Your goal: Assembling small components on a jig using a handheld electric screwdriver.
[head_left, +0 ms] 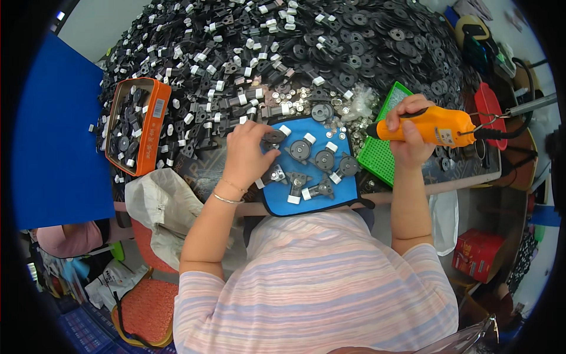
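My right hand [410, 130] is wrapped round an orange electric screwdriver [442, 125], its dark tip pointing left over the green basket. My left hand [250, 150] curls its thumb and fingers about a black disc part [273, 137] at the upper left of a blue mat [280, 199]. Fingers partly cover that part. Several black assemblies lie on the mat, each with a round disc and a white end, such as the disc assembly [300, 151] in the middle. Below my left hand rests another black assembly [275, 175] with a white end.
A big heap of black parts [236, 56] and discs [395, 35] covers the table's far side. Small metal pieces [300, 97] lie before it. An orange box [154, 130] stands left, a green basket [377, 162] and red tray [488, 112] right. A cable hangs from the screwdriver's rear.
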The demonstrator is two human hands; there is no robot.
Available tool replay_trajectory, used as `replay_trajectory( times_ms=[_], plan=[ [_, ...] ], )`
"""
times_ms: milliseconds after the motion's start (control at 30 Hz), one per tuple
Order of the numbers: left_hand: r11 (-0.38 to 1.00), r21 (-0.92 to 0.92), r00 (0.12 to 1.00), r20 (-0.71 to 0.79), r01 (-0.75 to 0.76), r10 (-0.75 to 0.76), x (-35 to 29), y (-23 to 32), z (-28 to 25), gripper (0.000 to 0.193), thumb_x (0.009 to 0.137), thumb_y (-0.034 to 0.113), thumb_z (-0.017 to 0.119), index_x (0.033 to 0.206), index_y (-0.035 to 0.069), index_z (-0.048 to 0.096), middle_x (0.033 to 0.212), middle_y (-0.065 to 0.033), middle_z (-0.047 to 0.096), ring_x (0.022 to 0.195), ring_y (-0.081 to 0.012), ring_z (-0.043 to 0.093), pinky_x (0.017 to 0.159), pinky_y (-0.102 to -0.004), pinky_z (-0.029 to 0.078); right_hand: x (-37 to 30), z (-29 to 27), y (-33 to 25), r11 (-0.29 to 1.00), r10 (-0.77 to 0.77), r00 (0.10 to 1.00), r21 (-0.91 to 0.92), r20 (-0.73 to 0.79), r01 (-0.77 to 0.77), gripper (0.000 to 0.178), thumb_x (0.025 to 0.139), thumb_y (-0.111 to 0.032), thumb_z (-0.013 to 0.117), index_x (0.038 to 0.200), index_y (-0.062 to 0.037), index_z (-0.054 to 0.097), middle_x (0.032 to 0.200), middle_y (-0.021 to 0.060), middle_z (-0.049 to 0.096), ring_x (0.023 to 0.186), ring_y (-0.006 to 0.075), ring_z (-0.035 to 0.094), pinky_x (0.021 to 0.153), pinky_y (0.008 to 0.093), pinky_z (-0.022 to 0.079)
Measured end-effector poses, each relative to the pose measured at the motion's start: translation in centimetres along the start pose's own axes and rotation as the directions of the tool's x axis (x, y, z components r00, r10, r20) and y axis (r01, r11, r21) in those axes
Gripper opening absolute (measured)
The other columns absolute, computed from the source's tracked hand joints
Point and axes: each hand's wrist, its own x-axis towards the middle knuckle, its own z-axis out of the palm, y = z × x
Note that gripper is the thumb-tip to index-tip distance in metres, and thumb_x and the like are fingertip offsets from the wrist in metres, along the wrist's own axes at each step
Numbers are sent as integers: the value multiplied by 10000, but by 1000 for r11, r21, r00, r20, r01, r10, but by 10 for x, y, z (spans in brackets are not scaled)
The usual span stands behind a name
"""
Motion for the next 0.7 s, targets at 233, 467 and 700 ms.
replay_trajectory(
  times_ms=[233,467,700],
  plan=[
    [998,56,998,55,41,-44,2,-9,5,485,590,261,774,1015,83,624,967,-54,551,964,-246,485,815,-381,337,-1,20,7,994,-1,1000,107,9,0,208,719,20,607,896,29,499,875,136,475,597,169,528,551,258,471],
    [985,145,992,71,90,-101,9,-11,17,448,597,307,765,963,81,642,951,-44,550,961,-231,478,839,-395,282,-1,29,7,996,0,998,93,65,-6,216,720,29,596,909,20,492,874,131,473,598,163,531,550,249,468],
    [994,71,995,47,83,-87,0,-9,6,439,568,285,784,926,83,631,927,-47,537,963,-235,470,838,-405,275,-2,33,5,999,39,997,13,71,-40,229,740,-86,607,912,-6,478,856,113,456,585,172,507,560,276,438]
  ],
)
